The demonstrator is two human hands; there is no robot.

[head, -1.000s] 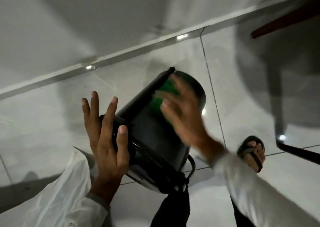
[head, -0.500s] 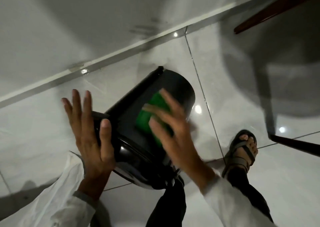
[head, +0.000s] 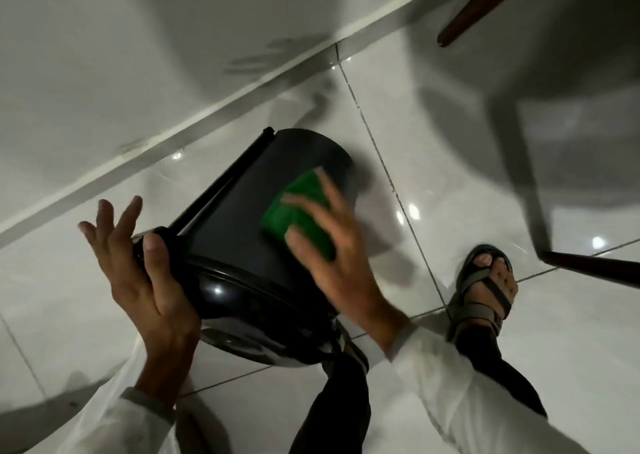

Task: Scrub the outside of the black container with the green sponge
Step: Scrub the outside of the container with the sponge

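Black container, one, rim behind our left hand, fingers straight, one green sponge half-covered by our right hand, fingers spread.

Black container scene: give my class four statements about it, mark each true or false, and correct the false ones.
1. The right hand presses the green sponge against the black container. True.
2. The left hand holds the sponge. False: it supports the container's rim end, fingers spread.
3. The container stands upright. False: it lies tilted on its side between the hands.
4. A foot in a sandal stands on the tiled floor. True.
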